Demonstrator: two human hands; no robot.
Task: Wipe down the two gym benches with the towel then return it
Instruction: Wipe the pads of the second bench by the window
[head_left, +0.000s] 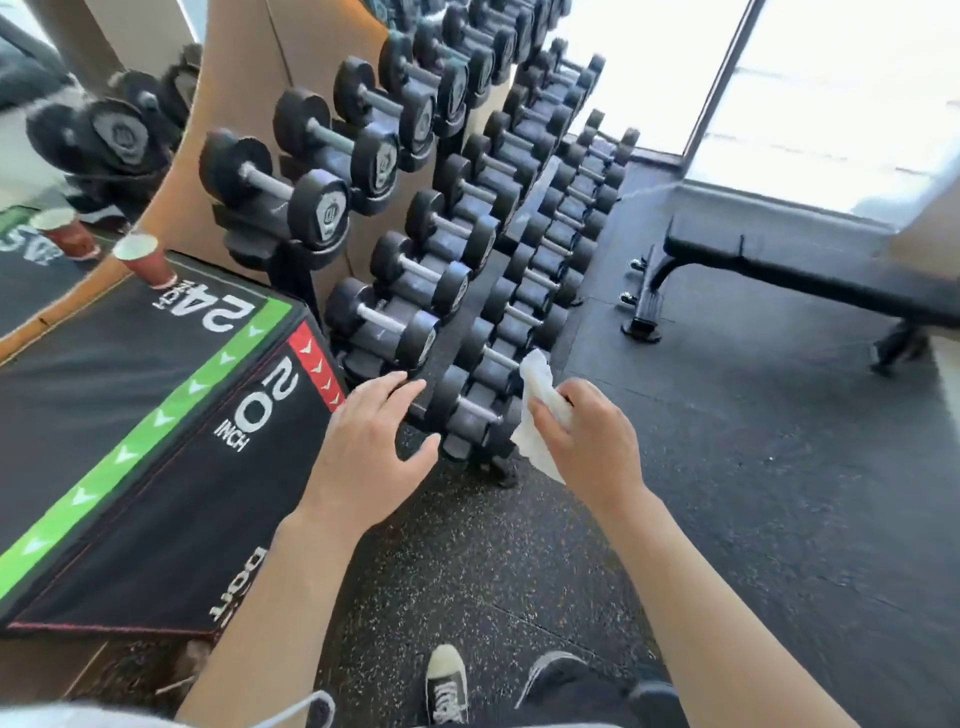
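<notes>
Nearest the viewer, two dark canvas shoes (447, 683) stand on the speckled black rubber floor (727, 493). Right hand (587, 441): fingers curled and clamped on a crumpled white paper towel (537, 410), held in the air in front of the lowest tier of the dumbbell rack. Left hand (363, 441): empty, fingers straight and slightly apart, hovering beside the nearest black rubber dumbbell (462, 410); whether it touches cannot be told.

Step in hand, as judged: carrying the towel to the first bench. To do it well, keep the towel bunched in a firm grip, then flatten it against the pad and wipe lengthwise.

To the left, a black padded plyometric box with a green stripe (130, 389) bears a red paper cup (145, 260). The long black dumbbell rack (519, 208) lines the route. Farther right, well apart from both hands, stands a black padded gym bench (769, 270); its metal foot juts onto the floor and could catch a shoe. A second bench is not in view.
</notes>
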